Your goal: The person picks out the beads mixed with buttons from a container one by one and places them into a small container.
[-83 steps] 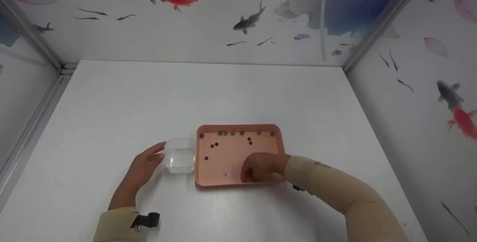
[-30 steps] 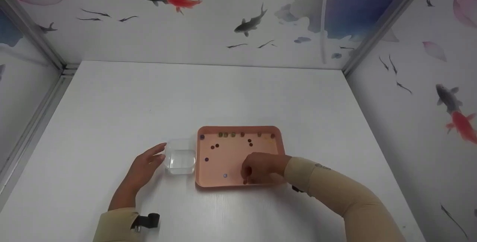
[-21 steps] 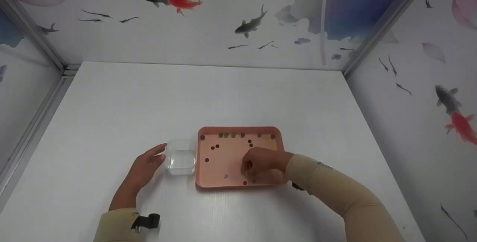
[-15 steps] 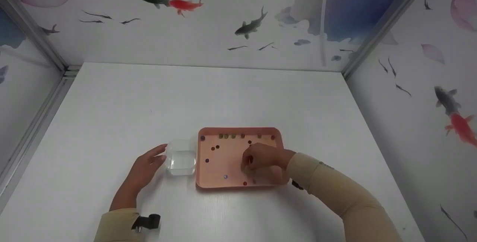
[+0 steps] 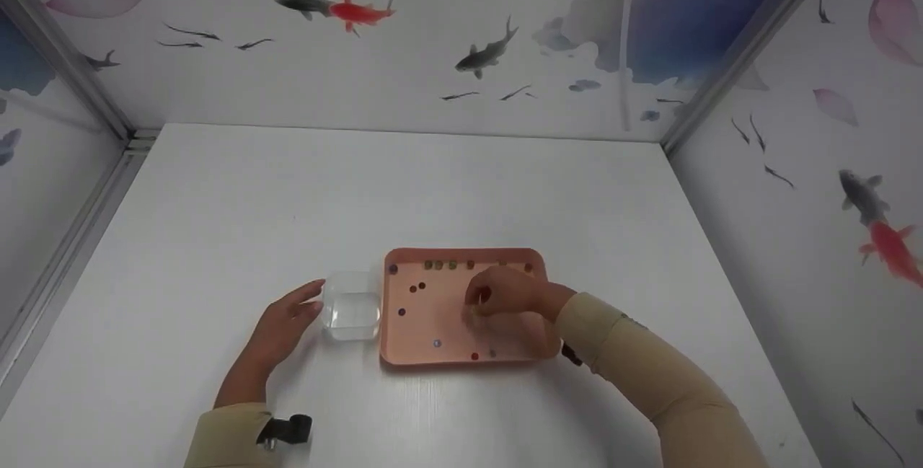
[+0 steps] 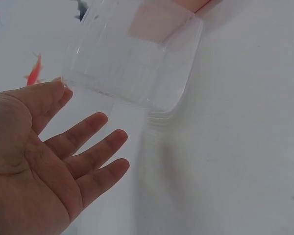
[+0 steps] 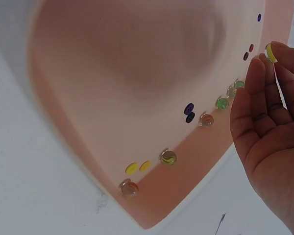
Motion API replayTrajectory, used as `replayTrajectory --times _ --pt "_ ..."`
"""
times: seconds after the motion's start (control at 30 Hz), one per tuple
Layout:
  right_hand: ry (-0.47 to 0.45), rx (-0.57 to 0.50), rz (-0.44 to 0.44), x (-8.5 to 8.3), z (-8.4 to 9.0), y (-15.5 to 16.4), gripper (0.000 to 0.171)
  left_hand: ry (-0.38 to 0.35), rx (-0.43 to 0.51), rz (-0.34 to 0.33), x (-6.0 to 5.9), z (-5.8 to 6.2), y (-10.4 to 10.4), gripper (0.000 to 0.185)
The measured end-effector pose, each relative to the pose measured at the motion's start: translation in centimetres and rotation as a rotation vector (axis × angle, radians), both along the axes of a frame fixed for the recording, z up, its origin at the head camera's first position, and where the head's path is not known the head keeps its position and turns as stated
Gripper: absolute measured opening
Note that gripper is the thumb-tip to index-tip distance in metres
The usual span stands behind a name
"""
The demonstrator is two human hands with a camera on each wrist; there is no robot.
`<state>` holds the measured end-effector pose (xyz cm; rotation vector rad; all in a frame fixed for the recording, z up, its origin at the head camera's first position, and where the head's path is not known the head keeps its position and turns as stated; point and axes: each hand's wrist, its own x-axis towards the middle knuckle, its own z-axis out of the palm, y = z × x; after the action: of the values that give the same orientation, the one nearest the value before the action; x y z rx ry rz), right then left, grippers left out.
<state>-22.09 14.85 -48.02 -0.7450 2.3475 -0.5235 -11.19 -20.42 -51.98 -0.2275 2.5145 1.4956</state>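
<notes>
- Because only the fingertips of the right hand [image 5: 508,291] pinch the yellow-streaked marble [image 7: 270,53] over the tray [image 5: 440,313], I judge its smooth roundness could let it slip and roll.
- Since the left hand [image 5: 283,325] is spread, merely touching the clear box [image 5: 351,309] beside the tray, I'd expect a bump to shift it.
- Right wrist shows me yellow buttons [image 7: 131,168]; I can't make them out from the head.
</notes>
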Motion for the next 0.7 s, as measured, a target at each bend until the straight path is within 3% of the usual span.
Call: replayTrajectory --times 0.37,0.7 --pt "0.07 -0.09 0.004 -0.7 0.6 -0.4 0.02 -0.005 0.029 0.004 0.1 -0.2 0.0 0.047" --pt "-0.014 -0.154 -0.147 -0.8 1.1 -1.1 0.018 -0.011 0.013 0.022 0.2 -0.2 0.3 0.047"
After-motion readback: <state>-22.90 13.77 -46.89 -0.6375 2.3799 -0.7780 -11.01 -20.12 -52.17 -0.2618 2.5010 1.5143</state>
